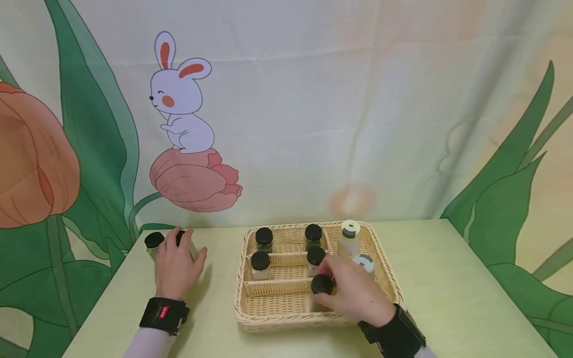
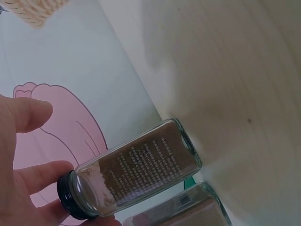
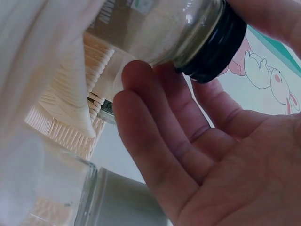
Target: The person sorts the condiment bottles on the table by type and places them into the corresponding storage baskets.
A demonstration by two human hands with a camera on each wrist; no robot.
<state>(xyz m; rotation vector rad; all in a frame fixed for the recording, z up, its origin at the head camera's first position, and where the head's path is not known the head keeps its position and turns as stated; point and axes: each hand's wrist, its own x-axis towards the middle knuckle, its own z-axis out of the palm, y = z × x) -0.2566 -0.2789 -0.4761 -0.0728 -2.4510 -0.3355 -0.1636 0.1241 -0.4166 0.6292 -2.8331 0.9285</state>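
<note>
At the table's left, my left hand [image 1: 176,263] reaches over a spice jar [image 2: 136,169] with a black lid. Its fingers lie along the lid, while the thumb stands well apart from the glass. Beside it is a second black-lidded jar [image 1: 154,241]. My right hand [image 1: 355,291] pinches the black lid of another spice jar [image 1: 322,286] between thumb and fingers, in the front compartment of a wicker basket [image 1: 261,325]. That jar holds pale brown powder in the right wrist view, and its lower part is partly hidden by the hand in the head view.
Several black-lidded jars [image 1: 260,261] stand in the basket's back and middle compartments. In its right compartment are a bottle with a cream cap [image 1: 350,229] and a container with a white and grey lid [image 1: 364,262]. A printed curtain [image 1: 291,124] hangs behind the table [image 1: 447,298].
</note>
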